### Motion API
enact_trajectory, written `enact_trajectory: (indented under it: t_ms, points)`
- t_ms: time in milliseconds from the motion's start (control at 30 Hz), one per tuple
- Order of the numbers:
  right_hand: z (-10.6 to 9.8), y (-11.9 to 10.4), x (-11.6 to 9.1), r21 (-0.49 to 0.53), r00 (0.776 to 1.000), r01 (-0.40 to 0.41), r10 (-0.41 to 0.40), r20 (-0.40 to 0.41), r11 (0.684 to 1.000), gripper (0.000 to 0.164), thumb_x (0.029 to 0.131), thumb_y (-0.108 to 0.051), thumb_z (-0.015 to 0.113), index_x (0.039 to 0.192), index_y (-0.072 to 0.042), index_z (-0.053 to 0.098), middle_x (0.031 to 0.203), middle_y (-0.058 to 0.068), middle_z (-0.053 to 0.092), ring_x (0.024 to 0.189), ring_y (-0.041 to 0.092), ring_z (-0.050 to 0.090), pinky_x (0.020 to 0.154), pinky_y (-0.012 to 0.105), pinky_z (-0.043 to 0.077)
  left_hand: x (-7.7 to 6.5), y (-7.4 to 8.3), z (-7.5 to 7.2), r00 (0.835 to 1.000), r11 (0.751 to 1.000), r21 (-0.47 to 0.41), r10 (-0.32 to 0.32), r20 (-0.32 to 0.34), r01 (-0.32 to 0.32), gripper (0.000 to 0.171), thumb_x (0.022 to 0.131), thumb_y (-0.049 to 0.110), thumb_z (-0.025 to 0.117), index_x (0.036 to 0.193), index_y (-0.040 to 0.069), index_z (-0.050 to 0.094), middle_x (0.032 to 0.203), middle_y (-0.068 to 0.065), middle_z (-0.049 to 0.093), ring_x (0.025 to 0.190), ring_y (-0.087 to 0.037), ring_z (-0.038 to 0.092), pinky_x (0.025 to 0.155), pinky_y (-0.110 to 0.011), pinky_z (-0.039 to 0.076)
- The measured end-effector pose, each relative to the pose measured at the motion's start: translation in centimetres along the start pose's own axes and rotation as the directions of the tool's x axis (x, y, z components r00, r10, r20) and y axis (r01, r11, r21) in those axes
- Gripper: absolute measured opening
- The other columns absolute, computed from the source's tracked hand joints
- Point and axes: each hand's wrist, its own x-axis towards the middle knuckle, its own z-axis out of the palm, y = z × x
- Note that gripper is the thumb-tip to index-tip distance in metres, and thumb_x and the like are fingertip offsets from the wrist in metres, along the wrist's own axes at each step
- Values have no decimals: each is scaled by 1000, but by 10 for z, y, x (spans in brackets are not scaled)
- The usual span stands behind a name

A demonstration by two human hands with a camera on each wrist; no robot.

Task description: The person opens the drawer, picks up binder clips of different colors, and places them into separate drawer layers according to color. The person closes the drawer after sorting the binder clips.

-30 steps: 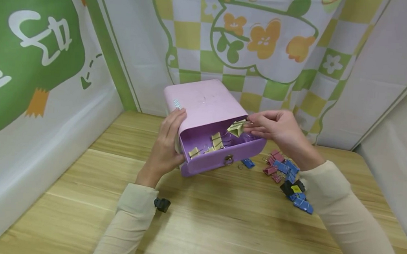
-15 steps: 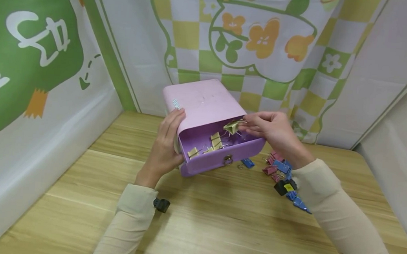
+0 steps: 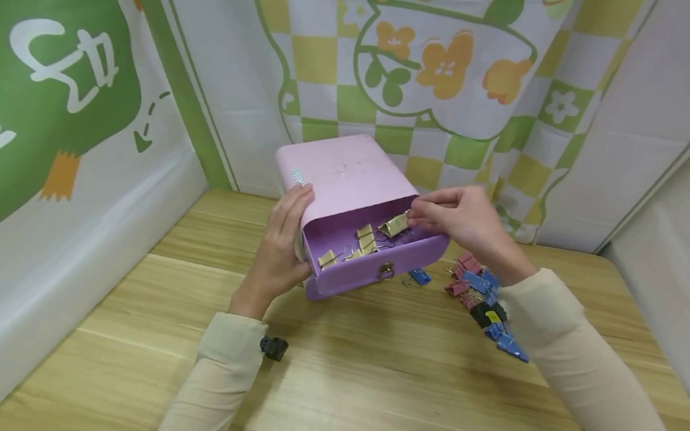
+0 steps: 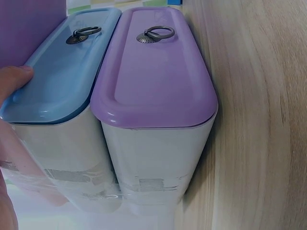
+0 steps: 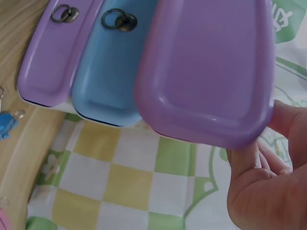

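A small drawer box with a pale pink top (image 3: 342, 168) stands on the wooden table, its top purple drawer (image 3: 355, 280) pulled out. Several gold binder clips (image 3: 366, 240) lie in that drawer. My right hand (image 3: 467, 221) pinches another gold binder clip (image 3: 395, 224) over the drawer's right end; the right wrist view hides this clip behind the drawer front. My left hand (image 3: 279, 247) holds the box's left side, fingertips over the top edge. In the left wrist view its thumb (image 4: 17, 79) rests on the blue drawer front (image 4: 62, 72).
Right of the box lies a pile of pink and blue binder clips (image 3: 474, 281), partly behind the right wrist's black camera (image 3: 488, 314). One blue clip (image 3: 419, 276) lies close to the drawer. A closed lower purple drawer (image 4: 153, 76) sits beside the blue one. A patterned curtain (image 3: 398, 139) hangs behind.
My right hand has moved slightly left and the pinched gold clip has turned and come lower into the drawer. The left hand and the box stay in place.
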Motion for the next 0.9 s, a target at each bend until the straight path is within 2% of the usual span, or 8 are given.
enact_trajectory:
  t_ms: [167, 300, 400, 533, 667, 767, 833, 900]
  points:
    - [-6, -7, -11, 3, 1000, 23, -23, -9, 1000, 45, 99, -21, 75, 130, 11, 67, 108, 14, 82, 97, 21, 82, 92, 38, 65, 0, 1, 0, 1000, 1000, -1, 2, -6, -2, 105, 67, 13, 95, 156, -1, 41, 164, -20, 42, 157, -39, 34, 136, -49, 24]
    - [-10, -11, -23, 28, 999, 43, -43, -20, 999, 45, 100, -24, 75, 129, 9, 68, 108, 11, 82, 100, 22, 81, 95, 38, 64, 0, -1, 0, 1000, 1000, 3, 7, -8, -7, 105, 67, 12, 95, 156, -1, 41, 164, -20, 42, 156, -40, 34, 136, -49, 24]
    - [-13, -12, -33, 35, 998, 59, -59, 3, 998, 46, 100, -28, 74, 128, 7, 69, 108, 8, 83, 102, 20, 81, 97, 35, 63, 1, -2, 1, 1000, 1000, 4, 12, -6, -12, 105, 67, 12, 95, 157, -1, 41, 164, -20, 42, 157, -40, 34, 136, -49, 24]
    - [-15, -9, -48, 81, 997, 14, -20, 74, 997, 49, 102, -33, 72, 131, 6, 67, 111, 5, 83, 105, 17, 80, 98, 30, 62, 1, -1, 1, 1000, 1000, 6, 11, 3, -11, 107, 66, 12, 95, 157, 0, 40, 164, -20, 42, 157, -39, 34, 136, -49, 24]
    - [-14, -7, -62, 177, 990, -49, 25, 137, 983, 42, 103, -31, 70, 128, 2, 71, 111, 6, 83, 106, 19, 80, 98, 30, 63, 1, -1, 1, 1000, 1000, 3, 10, 1, -10, 107, 66, 12, 95, 157, 0, 40, 164, -20, 42, 157, -39, 34, 136, -49, 24]
    - [-10, -2, -72, 187, 985, -58, 26, 171, 981, 36, 105, -28, 67, 126, 0, 72, 110, 7, 83, 103, 19, 80, 94, 30, 65, 1, -1, 1, 1000, 1000, 1, 9, 0, -9, 106, 67, 12, 94, 157, 0, 40, 164, -20, 42, 157, -39, 33, 136, -49, 24]
    - [-6, 2, -78, 178, 981, -76, 42, 189, 981, 36, 106, -28, 66, 126, 1, 72, 110, 6, 83, 102, 19, 80, 85, 26, 66, 1, -2, 1, 1000, 1000, -1, 6, 0, -6, 106, 67, 12, 94, 157, 0, 40, 164, -20, 41, 157, -39, 33, 136, -49, 24]
    - [-1, 10, -81, 193, 976, -91, 50, 210, 977, 36, 106, -25, 66, 126, 4, 70, 109, 8, 83, 102, 19, 81, 86, 28, 66, 0, -2, 1, 1000, 1000, -2, 2, 3, -2, 105, 68, 13, 94, 157, 0, 41, 165, -20, 41, 157, -39, 33, 136, -49, 23]
